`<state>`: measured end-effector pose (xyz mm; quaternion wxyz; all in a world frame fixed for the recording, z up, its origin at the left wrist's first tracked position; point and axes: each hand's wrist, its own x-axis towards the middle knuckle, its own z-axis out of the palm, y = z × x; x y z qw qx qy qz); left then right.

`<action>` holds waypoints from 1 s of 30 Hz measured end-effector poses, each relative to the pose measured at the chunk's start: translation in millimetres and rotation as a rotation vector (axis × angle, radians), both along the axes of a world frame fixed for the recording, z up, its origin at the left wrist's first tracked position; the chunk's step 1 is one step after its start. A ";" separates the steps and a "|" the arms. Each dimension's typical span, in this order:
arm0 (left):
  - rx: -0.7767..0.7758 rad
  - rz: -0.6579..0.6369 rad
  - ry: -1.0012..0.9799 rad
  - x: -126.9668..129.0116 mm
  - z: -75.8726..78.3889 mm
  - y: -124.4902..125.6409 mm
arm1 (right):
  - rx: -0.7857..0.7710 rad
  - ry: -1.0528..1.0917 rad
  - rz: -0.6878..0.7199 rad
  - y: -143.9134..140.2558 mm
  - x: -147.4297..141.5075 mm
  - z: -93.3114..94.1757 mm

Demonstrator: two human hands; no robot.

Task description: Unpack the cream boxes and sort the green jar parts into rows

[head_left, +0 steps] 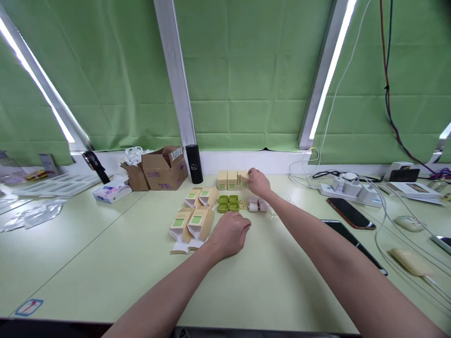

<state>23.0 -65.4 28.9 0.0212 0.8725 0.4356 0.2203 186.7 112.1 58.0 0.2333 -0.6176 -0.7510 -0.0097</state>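
Observation:
My right hand [259,182] reaches to the back of the table, its fingers closed on a small cream carton [243,178] with a green label. That carton is at the right end of a row beside two similar cartons [227,180]. My left hand [230,234] rests nearer on the table as a closed fist; its inside is hidden. Several small green square containers [223,207] sit just beyond it. To their right lie small yellowish pieces [243,204] and pale lilac-white rolls [253,205]. Several cartons with open flaps [200,224] lie left of my left hand.
A cardboard box [164,170] and a black cylinder [194,164] stand at the back left, near a tissue pack [112,192]. On the right are a power strip [352,193], a phone [350,213], a tablet [355,244], a mouse [408,223] and loose white cables.

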 end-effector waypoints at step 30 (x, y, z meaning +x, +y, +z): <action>-0.200 0.274 -0.536 2.2 -14.0 11.6 | -0.029 0.536 0.504 -168.3 56.6 -57.0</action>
